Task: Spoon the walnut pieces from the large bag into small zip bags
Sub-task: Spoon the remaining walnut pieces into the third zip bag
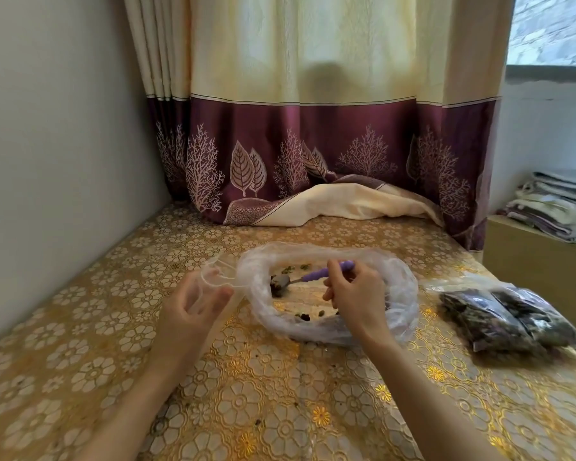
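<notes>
Behind, a curtain [313, 128] pools onto the gold floral tablecloth [263, 394].

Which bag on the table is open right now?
The large clear bag in the middle, rim rolled down, with the spoon in it. The two small zip bags at the right lie flat and already filled.

corner of a room: plain pale wall [57, 134] at left; backlit cream curtain [313, 61] with maroon leaf-patterned hem pooling on the worktop [80, 327], covered in gold floral cloth; window [552, 28] upper right; folded linens [552, 207] on a low cabinet [529, 261].
</notes>
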The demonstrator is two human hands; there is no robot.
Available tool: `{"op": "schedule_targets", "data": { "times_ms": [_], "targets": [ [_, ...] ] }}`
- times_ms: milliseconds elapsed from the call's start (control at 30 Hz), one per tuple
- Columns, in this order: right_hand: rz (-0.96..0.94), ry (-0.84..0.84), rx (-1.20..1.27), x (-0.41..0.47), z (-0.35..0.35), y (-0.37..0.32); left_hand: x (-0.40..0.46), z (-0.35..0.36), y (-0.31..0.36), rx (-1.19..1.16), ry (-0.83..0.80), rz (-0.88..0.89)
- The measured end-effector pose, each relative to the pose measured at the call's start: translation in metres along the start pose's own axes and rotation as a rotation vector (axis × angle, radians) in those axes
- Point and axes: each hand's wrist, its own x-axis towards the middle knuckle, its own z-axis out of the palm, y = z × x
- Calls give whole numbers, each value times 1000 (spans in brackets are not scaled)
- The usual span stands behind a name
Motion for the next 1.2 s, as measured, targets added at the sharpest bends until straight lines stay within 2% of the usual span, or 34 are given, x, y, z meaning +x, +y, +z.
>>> {"op": "schedule_targets", "data": {
  "times_ms": [133,300,433,600,733,867,1200],
  "targets": [
    [81,-59,66,0,3,2,0,0,-1,6,-14,12],
    [438,-103,305,5,-7,3,0,1,-1,-2,-20,-1],
    [534,-71,399,9,-12,-1,0,0,-2,38,-19,3],
    [507,-17,423,12,-27,-15,1,2,-4,79,-45,-4],
    [412,4,471,16,-36,-33,2,3,-6,106,-49,0],
    [300,-100,490,11,-33,-53,3,2,-8,114,-37,4],
    [-4,-430,301,-5,-16,-64,3,2,-7,2,-19,-50]
  ]
}}
